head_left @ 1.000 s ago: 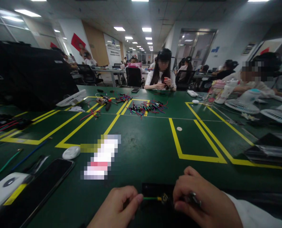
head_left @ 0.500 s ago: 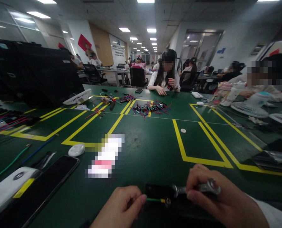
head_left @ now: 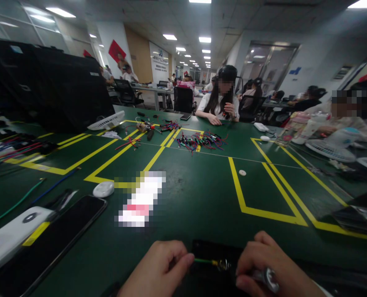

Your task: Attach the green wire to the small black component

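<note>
At the bottom edge my left hand (head_left: 158, 270) pinches a thin green wire (head_left: 202, 261) whose yellow-sleeved end carries a small metal ring terminal (head_left: 223, 264). The terminal lies on a black block (head_left: 211, 251) on the green table. My right hand (head_left: 273, 270) is closed around a small silver wrench (head_left: 265, 276), its head down at the terminal, most of its shaft hidden by my fingers.
A black phone (head_left: 47, 243) and a white device (head_left: 10, 239) lie near left, a white round puck (head_left: 103, 189) beyond them. Loose green and blue wires (head_left: 25, 196) sit at left. A pile of coloured wires (head_left: 198, 141) lies mid-table. Other people sit across and at right, with fans (head_left: 328, 148) there.
My right hand swung the wrench from raised and sideways back down onto the terminal. The view shifted slightly, and my left hand kept its hold on the wire.
</note>
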Motion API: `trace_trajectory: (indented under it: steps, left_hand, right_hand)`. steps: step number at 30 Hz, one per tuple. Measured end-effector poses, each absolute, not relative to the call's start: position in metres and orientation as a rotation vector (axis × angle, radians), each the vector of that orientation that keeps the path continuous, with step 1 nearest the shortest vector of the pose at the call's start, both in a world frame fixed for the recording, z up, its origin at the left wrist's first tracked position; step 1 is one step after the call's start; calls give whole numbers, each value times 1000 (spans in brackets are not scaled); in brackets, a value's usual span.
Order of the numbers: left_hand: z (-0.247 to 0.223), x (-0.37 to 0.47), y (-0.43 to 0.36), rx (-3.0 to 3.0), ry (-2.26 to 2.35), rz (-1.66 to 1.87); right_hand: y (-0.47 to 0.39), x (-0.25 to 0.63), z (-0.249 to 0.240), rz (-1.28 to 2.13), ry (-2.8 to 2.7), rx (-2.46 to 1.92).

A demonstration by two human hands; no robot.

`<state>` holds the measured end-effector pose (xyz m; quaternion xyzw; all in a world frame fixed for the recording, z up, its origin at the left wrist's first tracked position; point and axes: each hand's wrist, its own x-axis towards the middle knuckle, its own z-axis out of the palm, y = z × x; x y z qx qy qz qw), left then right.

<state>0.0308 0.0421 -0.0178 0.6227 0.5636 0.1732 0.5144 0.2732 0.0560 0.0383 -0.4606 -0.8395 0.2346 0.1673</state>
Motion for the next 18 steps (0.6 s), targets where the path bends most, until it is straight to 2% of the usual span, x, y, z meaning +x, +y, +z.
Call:
trace_trajectory:
  steps: [5,12,18]
  left_hand:
    - [-19,29,44,1498,1339,410]
    - [-17,29,42,1492,1346,412]
    - [-17,28,42,1499,1345,413]
  right_hand:
    - [59,276,31,765,-2471,-1181]
    - [92,274,50,907,-2700,-808]
    - [91,285,56,939,-2564,-936]
